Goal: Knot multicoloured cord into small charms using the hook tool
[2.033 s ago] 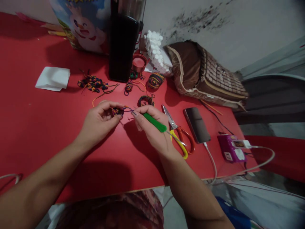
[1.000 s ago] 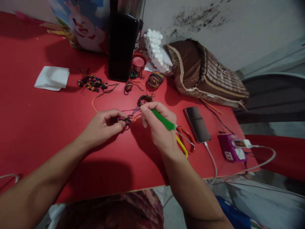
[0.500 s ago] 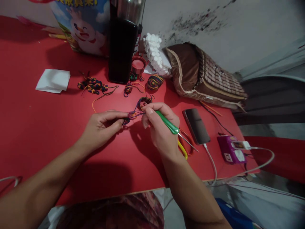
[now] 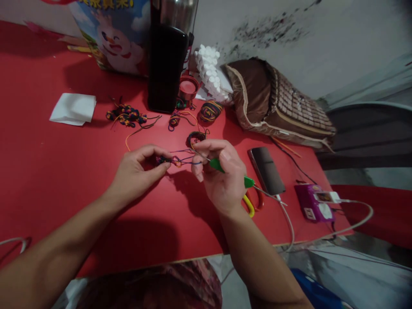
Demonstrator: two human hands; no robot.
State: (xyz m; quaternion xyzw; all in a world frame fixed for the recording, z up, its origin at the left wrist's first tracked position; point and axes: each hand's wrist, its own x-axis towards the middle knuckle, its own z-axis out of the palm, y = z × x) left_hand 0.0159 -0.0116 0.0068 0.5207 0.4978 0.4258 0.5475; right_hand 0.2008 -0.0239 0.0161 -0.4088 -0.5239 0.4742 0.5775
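My left hand (image 4: 137, 174) pinches a small multicoloured knotted cord piece (image 4: 169, 161) just above the red table (image 4: 64, 171). My right hand (image 4: 219, 176) is closed round a green-handled hook tool (image 4: 230, 173), its metal tip near the cord strands that run between the two hands. A dark coil of cord (image 4: 195, 138) lies right behind my right hand's fingers.
Scissors with yellow and red handles (image 4: 252, 201) lie under my right wrist, a phone (image 4: 266, 169) and a purple charger box (image 4: 313, 204) to the right. Knotted cord pieces (image 4: 126, 115), a cord bundle (image 4: 209, 110), a white tissue (image 4: 73, 108), a black flask (image 4: 166, 64) and a brown cushion (image 4: 277, 101) stand behind.
My right hand has turned and drawn the green tool to the right, stretching the strands out from the knotted piece. My left hand stays in place, still pinching.
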